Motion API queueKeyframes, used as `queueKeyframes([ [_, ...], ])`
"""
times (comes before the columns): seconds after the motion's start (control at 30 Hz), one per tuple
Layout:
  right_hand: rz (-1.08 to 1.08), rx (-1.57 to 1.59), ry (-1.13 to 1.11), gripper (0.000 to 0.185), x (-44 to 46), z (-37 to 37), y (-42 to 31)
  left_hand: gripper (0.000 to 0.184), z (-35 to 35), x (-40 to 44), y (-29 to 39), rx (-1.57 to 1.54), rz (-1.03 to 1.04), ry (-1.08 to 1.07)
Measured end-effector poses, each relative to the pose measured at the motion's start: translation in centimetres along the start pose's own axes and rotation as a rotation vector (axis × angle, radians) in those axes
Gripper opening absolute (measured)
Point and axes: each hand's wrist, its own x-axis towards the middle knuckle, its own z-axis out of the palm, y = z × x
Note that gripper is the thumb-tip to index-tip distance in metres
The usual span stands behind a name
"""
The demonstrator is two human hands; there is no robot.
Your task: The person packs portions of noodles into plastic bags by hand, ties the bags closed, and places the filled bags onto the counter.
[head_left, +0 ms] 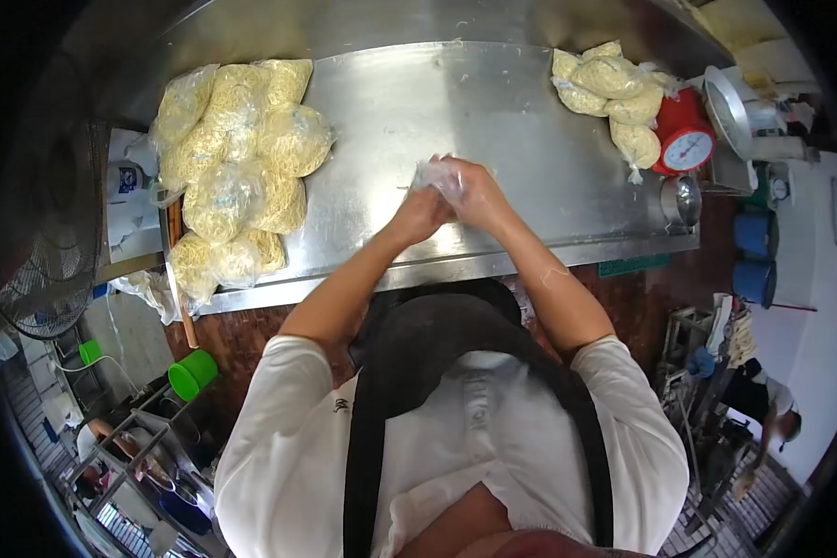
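Clear plastic (pixel 443 180) sits gripped between left hand (pixel 421 212) and right hand (pixel 477 193). Bagged noodles (pixel 232 177) crowd the left; a red scale (pixel 681 121) stands right.

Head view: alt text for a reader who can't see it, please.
A person's left hand and right hand hold clear plastic over a steel table. Bagged noodles cluster at left; more bags sit beside a red scale at right.

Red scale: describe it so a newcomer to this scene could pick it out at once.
On the steel table, look to the right end. Beside the noodle bags sits the red scale. Its round white dial and red body set it apart from those pale bags.
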Motion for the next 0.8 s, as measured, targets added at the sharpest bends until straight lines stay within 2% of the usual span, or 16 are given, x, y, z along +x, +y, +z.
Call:
queueKeyframes([
  [0.03, -0.126, -0.039, -0.020, 0.043, -0.1, -0.4, -0.2, 0.046, 0.8, 0.0, 0.1, 0.050, 0.016, 0.029],
  [0.1, -0.059, 0.074, 0.237, 0.063, -1.3, -1.2, 1.2, 0.036, 1.4, 1.5, -0.1, -0.469, -0.383, 0.088],
  [0.17, -0.001, -0.093, 0.212, 0.081, -2.7, -0.2, 3.0, 0.027, 4.5, 3.2, -2.4, -0.715, -0.588, 0.237],
  [0.23, 0.027, -0.531, -0.074, 0.098, -3.2, 3.4, 5.8, 0.025, 6.3, 4.6, -3.6, -0.986, -0.847, 0.359],
  [0.27, 0.051, -0.550, 0.050, 0.096, -3.4, 5.8, 7.4, 0.022, 6.0, 5.1, -2.9, -1.076, -0.938, 0.434],
  [0.37, 0.093, -0.542, 0.213, 0.070, -2.7, 8.2, 10.1, 0.032, 7.1, 5.0, -5.5, -1.114, -0.955, 0.244],
  [0.47, 0.215, 0.030, 0.249, 0.040, -2.1, 5.1, 8.1, 0.054, -0.2, 2.5, 1.8, -1.038, -0.728, 0.163],
  [0.5, 0.243, 0.265, 0.301, 0.039, -2.0, 5.2, 9.1, 0.069, -1.7, 0.6, 3.5, -0.848, -0.704, 0.267],
  [0.53, 0.263, 0.502, 0.352, 0.038, -1.8, 5.8, 10.7, 0.058, -2.0, -1.4, 3.6, -0.922, -0.955, 0.388],
  [0.57, 0.277, 0.741, 0.403, 0.038, -1.6, 6.2, 11.5, 0.054, 0.0, -2.8, 0.7, -1.045, -1.028, 0.332],
  [0.6, 0.443, 0.740, 0.375, 0.040, -1.8, 6.3, 10.7, 0.050, 3.4, -5.5, -3.6, -1.171, -1.106, 0.281],
  [0.67, 0.764, 0.726, 0.339, 0.043, -1.0, 5.6, 7.1, 0.051, 2.5, -0.9, -0.2, -1.322, -1.168, 0.270],
  [0.7, 0.557, 0.626, 0.396, 0.041, -1.0, 4.5, 4.1, 0.054, 1.6, 2.2, -0.7, -1.215, -0.998, 0.420],
  [0.73, 0.349, 0.511, 0.434, 0.040, -0.8, 2.6, 0.4, 0.062, -0.5, 3.8, -2.6, -1.669, -0.772, 0.337],
  [0.77, 0.139, 0.392, 0.459, 0.039, -0.3, 0.5, -2.4, 0.070, -3.7, 5.0, 1.0, -1.488, -0.438, 0.267],
  [0.8, 0.007, 0.223, 0.440, 0.034, 0.1, -1.4, -4.0, 0.075, -6.5, 5.7, 3.4, -1.152, -0.548, 0.325],
])
